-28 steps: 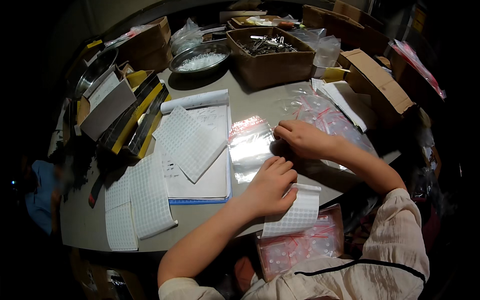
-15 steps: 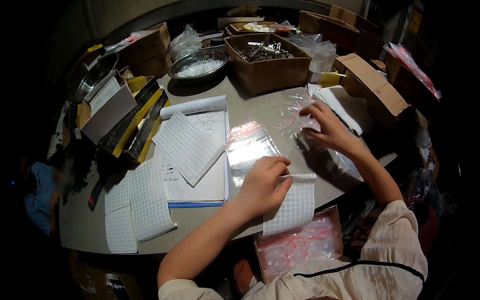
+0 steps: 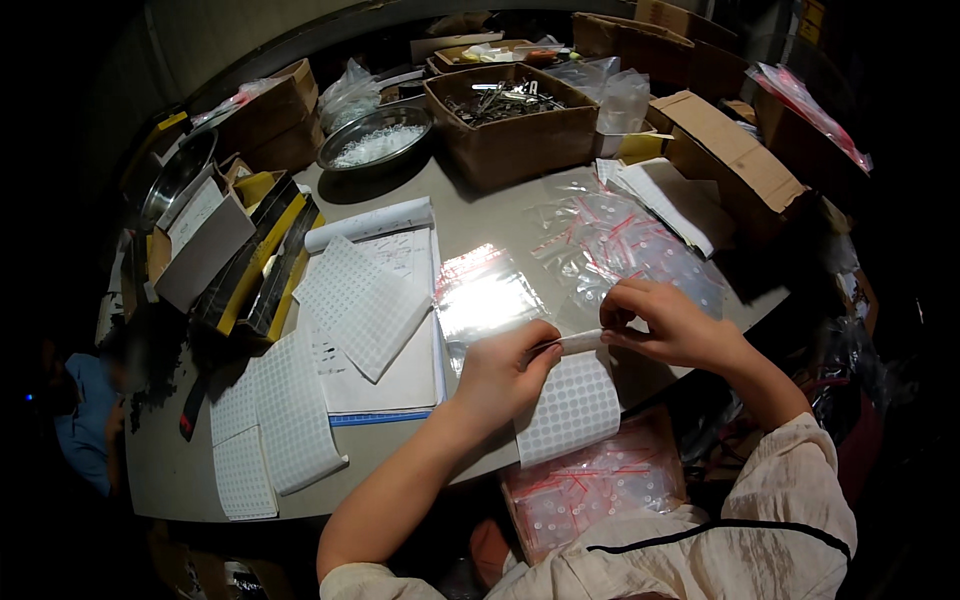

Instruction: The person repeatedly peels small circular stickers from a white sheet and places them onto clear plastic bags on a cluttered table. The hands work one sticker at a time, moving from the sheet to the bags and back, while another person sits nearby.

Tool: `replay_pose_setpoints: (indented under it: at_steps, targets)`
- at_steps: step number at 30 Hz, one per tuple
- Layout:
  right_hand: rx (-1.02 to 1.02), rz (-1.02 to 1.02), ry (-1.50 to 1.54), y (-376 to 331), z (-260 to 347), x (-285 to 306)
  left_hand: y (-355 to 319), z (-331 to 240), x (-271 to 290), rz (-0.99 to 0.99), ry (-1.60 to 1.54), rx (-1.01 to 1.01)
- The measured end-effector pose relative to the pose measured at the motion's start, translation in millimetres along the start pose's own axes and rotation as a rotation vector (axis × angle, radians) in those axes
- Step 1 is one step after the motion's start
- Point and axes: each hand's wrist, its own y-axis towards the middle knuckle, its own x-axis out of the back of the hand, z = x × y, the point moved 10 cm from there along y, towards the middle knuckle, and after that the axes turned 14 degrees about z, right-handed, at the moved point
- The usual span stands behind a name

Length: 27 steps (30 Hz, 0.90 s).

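Head view: left hand (image 3: 505, 375) pinches the top edge of the sticker sheet (image 3: 572, 405) at the near tabletop (image 3: 480, 215) edge; right hand (image 3: 668, 322) grips the same rolled edge. Judgement: keep the sheet taut and peel slowly so no dots tear. Counts: three more sheets (image 3: 270, 415) at left, one notebook (image 3: 400, 345), one steel bowl (image 3: 375, 140), and a pile of clear zip bags (image 3: 620, 245) beyond the hands, too jumbled to count.

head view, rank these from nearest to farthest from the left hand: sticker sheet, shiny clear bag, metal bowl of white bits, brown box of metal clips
From the left hand:
1. Sticker sheet, held at its top edge.
2. Shiny clear bag, just beyond the hand.
3. Metal bowl of white bits, far back left.
4. Brown box of metal clips, far back; too close to call against the bowl.
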Motion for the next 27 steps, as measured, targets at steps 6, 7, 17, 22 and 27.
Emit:
replay_pose_setpoints:
  at_steps: [6,7,17,22,27]
  targets:
    - [0.146,-0.151,-0.118,-8,10,-2,-2,14,1,-0.045,-0.059,0.087]
    - [0.194,-0.199,-0.146,-10,14,0,-2,18,1,-0.052,-0.094,0.123]
    - [0.18,0.173,-0.094,75,-16,-42,-9,-22,-14,0.011,0.213,-0.232]
    - [0.006,0.2,-0.21,37,-24,-30,-8,-17,-4,-0.14,0.364,-0.205]
    - [-0.003,0.097,0.025,55,-33,-9,-5,-4,-19,-0.075,0.417,-0.234]
